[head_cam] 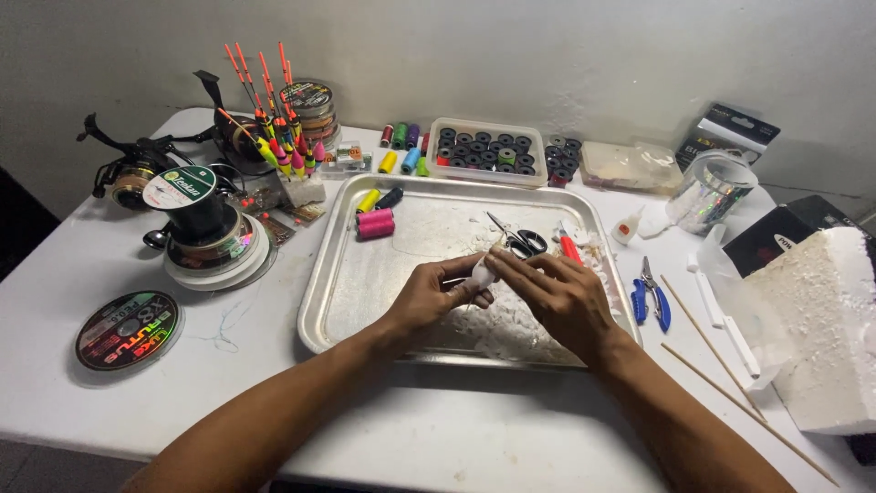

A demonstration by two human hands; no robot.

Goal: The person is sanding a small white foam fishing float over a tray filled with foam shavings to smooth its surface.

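White foam piece (482, 272) sits pinched between my left hand (431, 294) and right hand (558, 294), both grasping it, held just above the metal tray (365, 274) on the bench (438, 438). I see scissors (518, 239), a red-handled cutter (570, 246), pink thread spools (375, 223) and white crumbs in the tray, close behind the hands. Blue pliers (651, 298), wooden sticks (712, 347) and a foam block (821, 329) crowd the right; line spools (196, 224), reels (137, 169), floats (278, 137) and a bobbin box (487, 152) lie left and behind.
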